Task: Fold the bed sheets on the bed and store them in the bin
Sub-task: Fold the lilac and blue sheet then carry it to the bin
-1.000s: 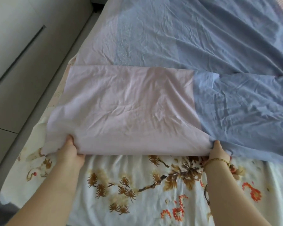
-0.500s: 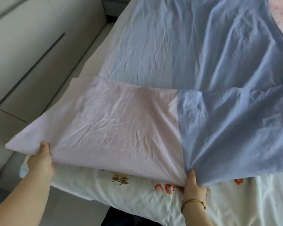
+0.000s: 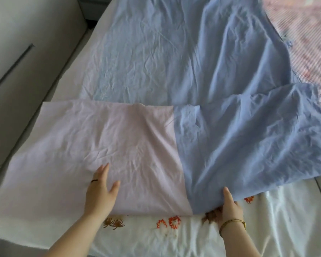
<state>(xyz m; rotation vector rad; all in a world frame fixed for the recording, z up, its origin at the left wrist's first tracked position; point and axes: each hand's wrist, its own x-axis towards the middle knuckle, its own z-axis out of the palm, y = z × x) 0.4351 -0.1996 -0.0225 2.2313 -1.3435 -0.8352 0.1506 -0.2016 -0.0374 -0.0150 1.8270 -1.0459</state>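
A large bed sheet, pale pink on its left part and blue on the rest, lies spread over the bed with its near edge folded back on itself. My left hand rests flat on the pink panel, fingers straight. My right hand pinches the near edge of the blue fold, thumb on top, fingers tucked under the cloth. No bin is in view.
Under the sheet lies a white floral bed cover, showing along the near edge. A pink striped cloth lies at the far right. Grey wardrobe fronts stand left of the bed across a narrow floor gap.
My left hand has let go of the pink edge and now lies flat on the panel. The lifted fold has come down onto the bed. My right hand still holds the edge.
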